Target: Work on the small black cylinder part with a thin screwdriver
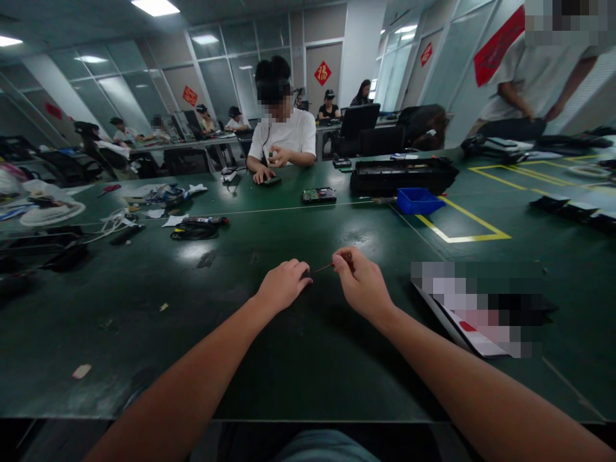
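Over the near middle of the dark green table (269, 391), my right hand (362, 285) is closed around the reddish handle of a screwdriver (322, 268). Its thin shaft points left, and the tip reaches the fingertips of my left hand (283, 287). The left thumb and fingers are curled together by that tip. Whatever they pinch, if anything, is too small or hidden to make out.
Ahead lie a coiled black cable (195, 228), an opened device with a green circuit board (318, 195), a blue bin (419, 201) and a long black housing (404, 176). A partly blurred booklet (447, 314) rests at right. Across the table sits a person (283, 138) handling small parts.
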`<state>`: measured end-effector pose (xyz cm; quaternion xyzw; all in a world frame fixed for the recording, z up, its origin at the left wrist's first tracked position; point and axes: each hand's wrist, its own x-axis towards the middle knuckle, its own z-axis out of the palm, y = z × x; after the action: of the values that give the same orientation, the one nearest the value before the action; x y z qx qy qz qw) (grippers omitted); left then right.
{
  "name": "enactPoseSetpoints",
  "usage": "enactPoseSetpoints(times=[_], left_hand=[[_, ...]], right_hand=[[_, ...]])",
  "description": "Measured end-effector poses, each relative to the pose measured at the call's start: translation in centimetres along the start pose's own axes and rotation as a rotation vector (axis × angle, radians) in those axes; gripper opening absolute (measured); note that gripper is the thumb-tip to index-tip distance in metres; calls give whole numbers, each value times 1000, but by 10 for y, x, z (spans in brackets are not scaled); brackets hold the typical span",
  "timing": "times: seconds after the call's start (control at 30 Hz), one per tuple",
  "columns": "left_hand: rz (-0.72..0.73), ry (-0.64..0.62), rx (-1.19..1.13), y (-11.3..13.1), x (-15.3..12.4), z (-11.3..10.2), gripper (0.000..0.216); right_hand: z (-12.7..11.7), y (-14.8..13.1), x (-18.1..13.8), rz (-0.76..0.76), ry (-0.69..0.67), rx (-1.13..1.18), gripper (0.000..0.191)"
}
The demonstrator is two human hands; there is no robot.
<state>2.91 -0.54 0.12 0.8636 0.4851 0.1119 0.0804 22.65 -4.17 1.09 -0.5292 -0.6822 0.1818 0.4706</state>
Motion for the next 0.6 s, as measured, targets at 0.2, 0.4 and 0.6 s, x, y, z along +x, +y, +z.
enactPoseSetpoints(times=[0.2, 0.4, 0.6], left_hand=[[-103, 280, -500, -14, -2, -15, 25], [-389, 455, -1346, -40, -10, -38, 18], [-731, 682, -1458, -95, -45, -67, 15]], right_hand=[[-1, 2, 0, 13, -16, 13, 20], [-2, 0, 1, 30, -31, 6, 20], [-1, 0, 0, 1, -31, 18, 20]])
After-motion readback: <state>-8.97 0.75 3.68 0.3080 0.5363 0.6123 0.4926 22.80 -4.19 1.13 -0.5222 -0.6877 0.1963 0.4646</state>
